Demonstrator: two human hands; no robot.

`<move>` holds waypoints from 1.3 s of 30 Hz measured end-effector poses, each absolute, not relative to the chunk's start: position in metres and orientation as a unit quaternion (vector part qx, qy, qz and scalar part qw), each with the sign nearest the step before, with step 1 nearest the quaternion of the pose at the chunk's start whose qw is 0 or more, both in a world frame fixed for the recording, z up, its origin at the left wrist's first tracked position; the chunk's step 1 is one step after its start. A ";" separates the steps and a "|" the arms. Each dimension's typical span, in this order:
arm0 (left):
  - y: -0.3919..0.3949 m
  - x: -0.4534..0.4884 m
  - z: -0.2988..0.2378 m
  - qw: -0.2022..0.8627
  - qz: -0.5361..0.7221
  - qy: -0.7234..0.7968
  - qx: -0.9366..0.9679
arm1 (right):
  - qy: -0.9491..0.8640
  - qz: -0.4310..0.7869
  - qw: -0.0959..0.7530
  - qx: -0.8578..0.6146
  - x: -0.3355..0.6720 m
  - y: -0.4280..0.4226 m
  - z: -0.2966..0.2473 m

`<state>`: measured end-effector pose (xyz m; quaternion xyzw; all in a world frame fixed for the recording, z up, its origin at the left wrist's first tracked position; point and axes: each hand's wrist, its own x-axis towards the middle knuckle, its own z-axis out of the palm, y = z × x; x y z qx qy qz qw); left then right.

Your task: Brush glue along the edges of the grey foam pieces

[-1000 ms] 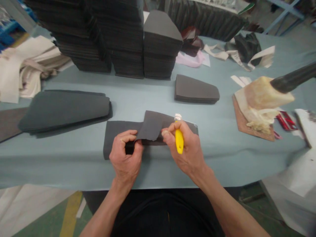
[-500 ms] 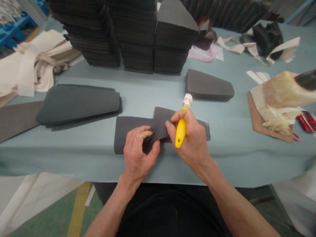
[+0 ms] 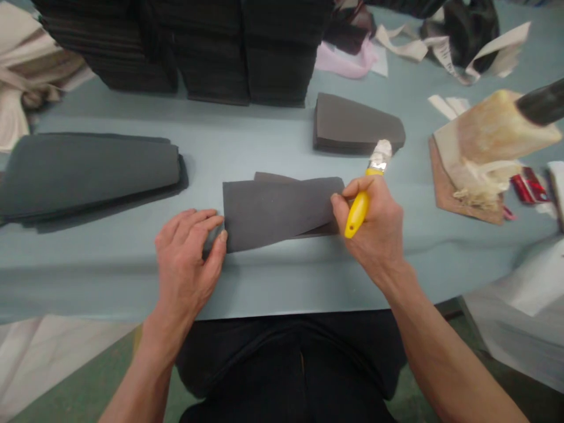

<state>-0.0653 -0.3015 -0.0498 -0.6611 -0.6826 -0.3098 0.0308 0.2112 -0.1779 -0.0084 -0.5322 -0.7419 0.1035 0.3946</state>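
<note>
A dark grey sheet piece [image 3: 277, 211] lies in front of me, over another dark piece [image 3: 275, 175] whose edge shows behind it. My left hand [image 3: 191, 252] has thumb and forefinger closed at the sheet's left edge. My right hand [image 3: 374, 226] grips a paintbrush [image 3: 359, 212] with a yellow handle, its bristles pointing away from me and coated in white. The thumb and fingertip of that hand also touch the sheet's right end. Behind the brush sits a small stack of dark tapered pieces [image 3: 356, 120].
On the left rests a larger stack of dark tapered pieces [image 3: 92, 173]. Tall dark stacks [image 3: 211, 53] stand at the back. At right is a glue-stained yellowish container [image 3: 489, 132] with a black handle [image 3: 541, 100] on a brown board [image 3: 445, 182]. Cloth strips [image 3: 405, 44] lie behind.
The upper sheet, bent between my hands before, now lies stretched out over the lower piece. My left hand moved left and my right hand moved right with the brush. The view has shifted.
</note>
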 end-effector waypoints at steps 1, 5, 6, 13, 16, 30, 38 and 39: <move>-0.298 -0.067 -0.047 0.022 -0.300 -0.673 -0.675 | -0.738 0.104 0.392 -0.539 0.215 -0.177 -0.010; -0.283 -0.072 -0.038 -0.004 -0.257 -0.631 -0.732 | -0.727 0.096 0.378 -0.564 0.228 -0.176 -0.016; -0.281 -0.073 -0.037 -0.007 -0.249 -0.626 -0.739 | -0.726 0.091 0.374 -0.570 0.231 -0.176 -0.018; -0.274 -0.069 -0.034 0.015 -0.267 -0.660 -0.702 | -0.724 0.059 0.407 -0.553 0.237 -0.179 -0.026; -0.266 -0.067 -0.030 0.005 -0.255 -0.674 -0.693 | -0.729 0.049 0.438 -0.524 0.234 -0.179 -0.020; -0.180 -0.089 0.011 -0.158 -0.067 -0.687 -0.706 | -0.752 0.022 0.407 -0.518 0.239 -0.174 -0.027; -0.173 -0.089 0.015 -0.203 -0.074 -0.685 -0.696 | -0.752 0.034 0.404 -0.520 0.238 -0.174 -0.029; -0.173 -0.088 0.015 -0.206 -0.079 -0.682 -0.697 | -0.752 0.036 0.402 -0.522 0.238 -0.174 -0.030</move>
